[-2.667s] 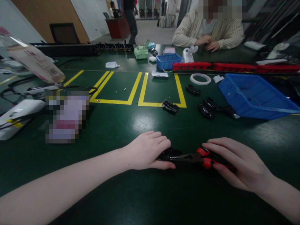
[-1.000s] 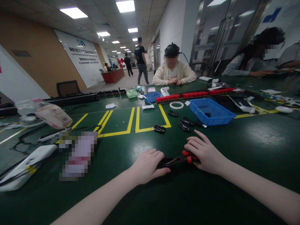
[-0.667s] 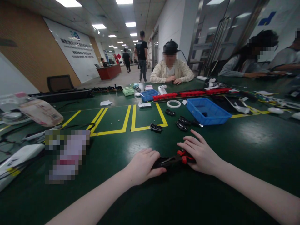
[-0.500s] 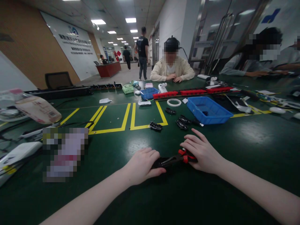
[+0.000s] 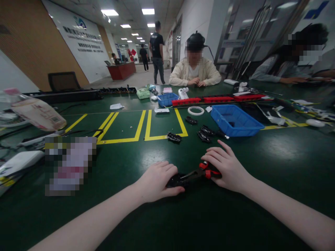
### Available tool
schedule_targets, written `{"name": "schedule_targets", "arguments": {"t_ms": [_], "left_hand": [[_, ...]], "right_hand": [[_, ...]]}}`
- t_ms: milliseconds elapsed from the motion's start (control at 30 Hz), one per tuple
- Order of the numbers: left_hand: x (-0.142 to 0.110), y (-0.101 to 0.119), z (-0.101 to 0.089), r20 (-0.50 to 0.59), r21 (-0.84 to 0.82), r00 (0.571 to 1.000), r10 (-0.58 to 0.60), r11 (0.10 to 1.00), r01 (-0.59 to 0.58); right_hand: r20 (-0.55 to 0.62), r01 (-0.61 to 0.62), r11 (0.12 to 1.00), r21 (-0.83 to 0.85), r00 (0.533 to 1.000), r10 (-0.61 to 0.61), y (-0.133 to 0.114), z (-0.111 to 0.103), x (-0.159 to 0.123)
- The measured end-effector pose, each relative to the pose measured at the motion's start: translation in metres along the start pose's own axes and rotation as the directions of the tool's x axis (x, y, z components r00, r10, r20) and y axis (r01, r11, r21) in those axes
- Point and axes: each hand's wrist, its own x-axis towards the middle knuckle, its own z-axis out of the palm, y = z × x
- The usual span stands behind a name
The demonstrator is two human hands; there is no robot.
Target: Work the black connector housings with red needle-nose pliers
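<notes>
While left hand [image 5: 158,181] clasps a black part [image 5: 176,180], half hidden, right hand [image 5: 228,168] grips pliers [image 5: 199,173], partly covered.

brown wall [image 5: 23,38], red desk [image 5: 121,71], lit ceiling panels [image 5: 148,11]

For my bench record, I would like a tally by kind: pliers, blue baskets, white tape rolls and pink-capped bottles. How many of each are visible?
Pliers: 1
Blue baskets: 2
White tape roll: 1
Pink-capped bottle: 1
Total: 5
</notes>
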Motion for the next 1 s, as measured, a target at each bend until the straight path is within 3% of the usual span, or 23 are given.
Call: {"name": "schedule_targets", "arguments": {"t_ms": [1000], "left_hand": [[-0.0015,-0.001,0.0001,-0.018,0.012,1.0,0.024,1.0,-0.024]], "right_hand": [[0.015,0.027,0.999,-0.026,1.0,-0.027,-0.0012,-0.0001,0.0009]]}}
